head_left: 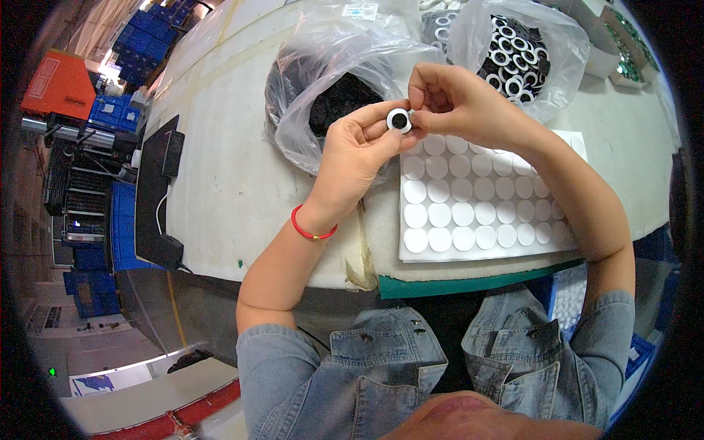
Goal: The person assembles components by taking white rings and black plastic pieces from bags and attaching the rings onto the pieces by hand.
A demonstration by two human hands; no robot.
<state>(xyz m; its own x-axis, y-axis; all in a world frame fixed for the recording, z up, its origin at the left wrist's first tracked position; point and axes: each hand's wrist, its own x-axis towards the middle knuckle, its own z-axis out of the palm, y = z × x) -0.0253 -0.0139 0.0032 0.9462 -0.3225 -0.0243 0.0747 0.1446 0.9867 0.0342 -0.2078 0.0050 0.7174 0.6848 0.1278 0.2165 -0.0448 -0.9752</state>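
Pinched by the left hand [359, 147] and right hand [466, 106], a white ring [399, 119] is held at the disc sheet [440, 257]'s far-left corner.
Its dark centre is turned up, seemingly for viewing; opened plastic bags [290, 143] are set left of and beyond the sheet, perhaps for reach; wider tabletop [227, 191] is left leftward, with the table edge [469, 285] just nearer.

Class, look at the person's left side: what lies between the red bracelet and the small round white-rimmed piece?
In the head view, the left hand lies between the red bracelet and the white-rimmed piece, its fingers holding the piece.
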